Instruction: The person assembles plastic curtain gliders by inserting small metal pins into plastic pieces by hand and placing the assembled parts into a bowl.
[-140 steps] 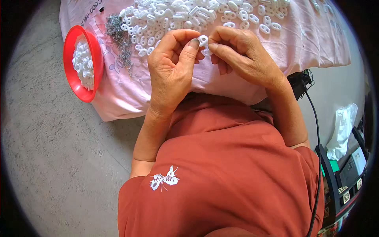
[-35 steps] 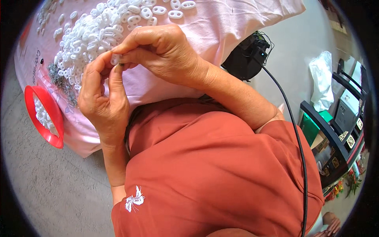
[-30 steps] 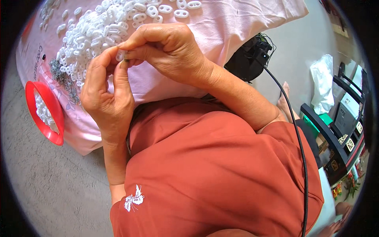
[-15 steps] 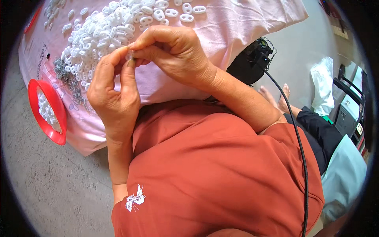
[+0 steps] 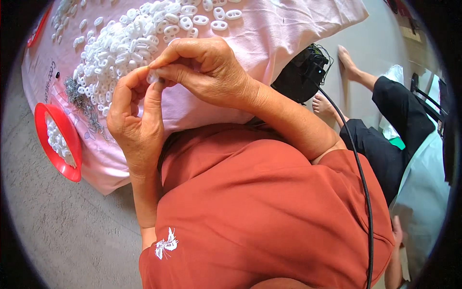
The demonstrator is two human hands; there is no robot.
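Observation:
A small white plastic piece [image 5: 153, 76], of the oval two-holed kind it seems, is pinched between my two hands at the fingertips. My left hand [image 5: 137, 113] grips it from below with thumb and forefinger. From the right, the thumb and forefinger of my right hand [image 5: 207, 72] close on it too. Fingers cover most of the piece, so anything threaded through it is hidden. Just beyond my hands lies a heap of white oval two-holed plastic pieces [image 5: 113, 55]. Left of my left hand is a tangle of thin grey metal bits [image 5: 79, 96].
A red bowl [image 5: 72, 137] with white pieces inside stands at the left edge of the pink cloth [image 5: 293, 21]. A black cable [image 5: 358, 168] runs down on the right, from a black object [image 5: 303, 72]. At right, another person in black trousers [image 5: 404, 115] stands close.
My hands have shifted slightly left, still pinching the piece, and more of its white shows. The other person at right has moved, with legs now further apart and an arm showing.

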